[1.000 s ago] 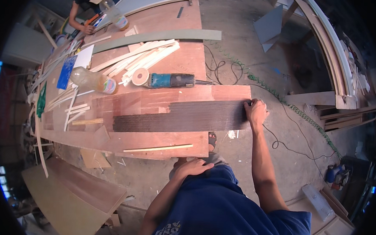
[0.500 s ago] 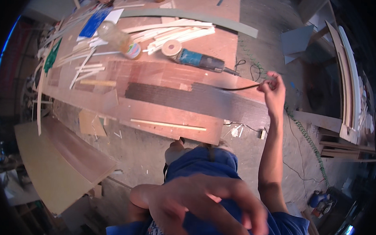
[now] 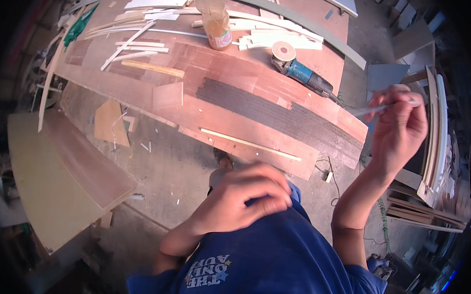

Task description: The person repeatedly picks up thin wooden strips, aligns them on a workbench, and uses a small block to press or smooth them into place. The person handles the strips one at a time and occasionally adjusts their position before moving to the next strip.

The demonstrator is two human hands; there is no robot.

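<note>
My right hand is raised at the right of the workbench, its thumb and fingers pinching a thin, narrow strip. The strip is smeared by motion, so its material is unclear. My left hand hovers before my blue shirt with fingers curled and thumb close to them; nothing shows in it. Beyond the hands lies a wooden panel with a dark veneer-like band. A teal and black angle grinder with a round disc rests on the bench, left of my right hand. A pale wooden stick lies along the near edge.
A plastic bottle with amber liquid stands among loose wood strips. A curved panel leans at the left. Boards stand at the right, near a green coiled hose. Scraps lie on the floor.
My right hand has moved right, with the strip still in its fingers. My left hand has drawn back toward my waist and its spread fingers have curled. The view has shifted.
</note>
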